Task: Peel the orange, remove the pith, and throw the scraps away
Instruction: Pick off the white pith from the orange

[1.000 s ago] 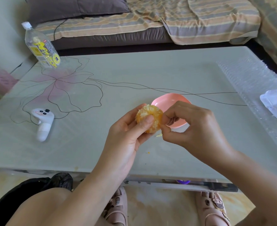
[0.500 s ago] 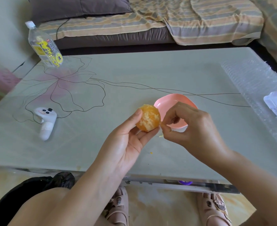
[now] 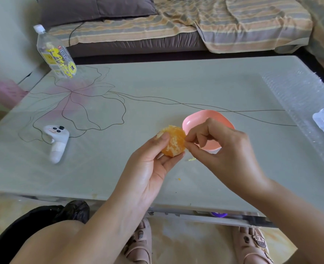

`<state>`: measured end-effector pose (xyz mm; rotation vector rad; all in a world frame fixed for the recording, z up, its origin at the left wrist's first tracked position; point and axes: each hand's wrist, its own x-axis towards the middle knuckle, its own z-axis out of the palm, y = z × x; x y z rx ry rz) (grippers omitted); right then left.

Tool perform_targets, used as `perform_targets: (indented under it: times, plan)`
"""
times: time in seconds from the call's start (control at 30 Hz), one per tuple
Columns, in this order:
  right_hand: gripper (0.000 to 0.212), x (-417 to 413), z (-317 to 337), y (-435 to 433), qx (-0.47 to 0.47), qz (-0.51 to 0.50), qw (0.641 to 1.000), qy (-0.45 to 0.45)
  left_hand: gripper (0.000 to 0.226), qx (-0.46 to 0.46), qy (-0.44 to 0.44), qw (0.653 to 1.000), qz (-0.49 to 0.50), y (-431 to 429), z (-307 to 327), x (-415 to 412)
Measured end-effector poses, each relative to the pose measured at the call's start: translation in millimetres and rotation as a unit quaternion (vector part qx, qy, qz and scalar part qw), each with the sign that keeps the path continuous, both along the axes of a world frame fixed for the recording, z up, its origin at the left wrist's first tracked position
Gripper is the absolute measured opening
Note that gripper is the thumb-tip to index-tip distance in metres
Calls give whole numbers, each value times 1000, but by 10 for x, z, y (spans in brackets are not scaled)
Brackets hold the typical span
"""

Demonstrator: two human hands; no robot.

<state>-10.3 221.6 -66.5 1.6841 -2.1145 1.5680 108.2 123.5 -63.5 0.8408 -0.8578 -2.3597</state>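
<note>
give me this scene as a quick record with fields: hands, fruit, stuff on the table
left hand: holds the round peeled orange, white pith patches on it
right hand: thumb and forefinger pinch at the orange's right edge
bowl: pink plastic bowl on the pale glass table, behind the right hand
scraps: small yellow bits on the table near the bowl
other: clear plastic bottle with yellow label, white handheld controller
floor: black plastic bag by the left knee

The orange (image 3: 175,141) sits in the left grip (image 3: 153,166) above the table (image 3: 176,88), with the right grip (image 3: 224,147) touching it at 3 o'clock. From the orange, on the table: bowl (image 3: 205,115) at 2 o'clock, controller (image 3: 56,143) at 9, bottle (image 3: 56,54) at 10, bubble wrap (image 3: 300,96) farther out at 2.
</note>
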Motion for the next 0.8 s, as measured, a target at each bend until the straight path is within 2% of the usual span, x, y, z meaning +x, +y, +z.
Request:
perform_targets:
  times: [0.37,0.53,0.63,0.8]
  plan:
    - [36,-23,26,-1,49,27,998,-12,31,-35,-12,999,-5,12,-4,6]
    - [35,-12,34,-14,35,9,999,-19,26,33,14,999,-3,31,22,-13]
    - [34,5,61,-7,31,16,998,-46,21,58,25,998,-1,34,16,-15]
    - [38,20,79,-27,55,18,988,-144,27,-3,13,1000,15,5,0,-18]
